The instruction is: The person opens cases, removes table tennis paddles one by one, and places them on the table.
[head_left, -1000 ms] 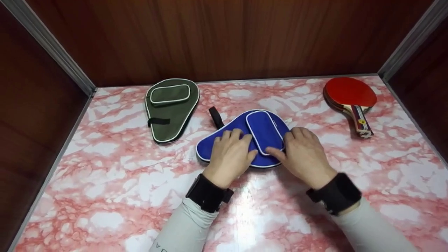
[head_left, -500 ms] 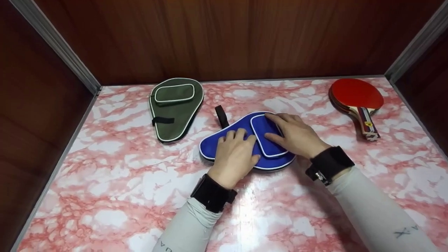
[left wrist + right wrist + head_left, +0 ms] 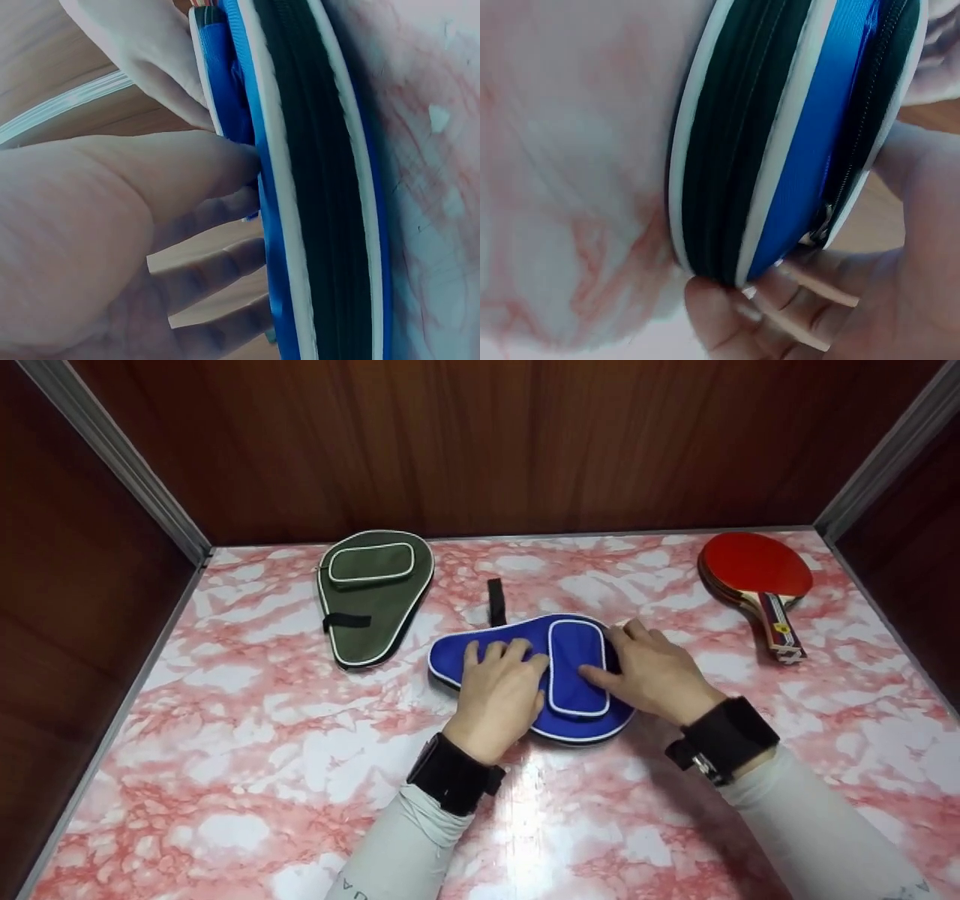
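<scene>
A blue table tennis paddle case (image 3: 570, 727) with white piping lies in the middle of the table, its narrow end to the left. My left hand (image 3: 499, 697) rests on its upper face, fingertips and thumb touching the fabric left of the raised pocket (image 3: 576, 664). At the wide end, my right hand (image 3: 660, 675) grips the case, thumb on the pocket and fingers round the edge. The right wrist view shows those fingers (image 3: 712, 307) at the dark zip side, near the pocket's metal zipper pull (image 3: 821, 225). A black strap (image 3: 496, 601) sticks out behind the case.
A green paddle case (image 3: 379, 604) lies at the back left, with a black strap across it. Stacked paddles (image 3: 757, 562) with red rubber on top lie at the back right. Dark wooden panels (image 3: 495, 450) wall the marbled table (image 3: 262, 780) at the back and sides.
The blue case has turned clockwise, its wide end coming nearer to me. My right hand moved to the pocket's far end, then back down to the case's right edge. My left hand stayed on top.
</scene>
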The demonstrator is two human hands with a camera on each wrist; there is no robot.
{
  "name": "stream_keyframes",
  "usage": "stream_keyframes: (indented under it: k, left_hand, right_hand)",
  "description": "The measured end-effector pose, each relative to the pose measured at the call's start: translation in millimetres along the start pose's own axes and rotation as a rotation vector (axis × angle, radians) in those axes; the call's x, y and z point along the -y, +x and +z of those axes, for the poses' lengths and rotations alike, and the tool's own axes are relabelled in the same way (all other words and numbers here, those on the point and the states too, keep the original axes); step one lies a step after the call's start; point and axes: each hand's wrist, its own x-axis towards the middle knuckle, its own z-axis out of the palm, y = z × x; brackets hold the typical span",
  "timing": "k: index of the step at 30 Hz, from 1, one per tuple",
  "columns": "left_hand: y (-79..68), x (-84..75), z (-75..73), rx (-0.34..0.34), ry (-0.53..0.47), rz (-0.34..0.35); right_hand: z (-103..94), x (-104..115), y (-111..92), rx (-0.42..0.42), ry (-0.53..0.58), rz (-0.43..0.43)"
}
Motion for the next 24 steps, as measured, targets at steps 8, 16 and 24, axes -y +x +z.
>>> stream_keyframes:
  k: [8,16,24]
  left_hand:
    - [0.2,-1.3,3.1,-0.074,0.005,0.018]
    - [-3.4,-17.5,6.0,-0.149,-0.076,0.019]
    - [-1.9,-29.5,5.6,0.039,-0.005,-0.002]
  right_hand:
    - [8.6,8.5,-15.2,-0.086,-0.065,-0.007]
    - [4.7,-6.8,11.1,-0.101,0.124,-0.103]
    - [11.4,-13.4,18.2,-0.059,0.184,-0.138]
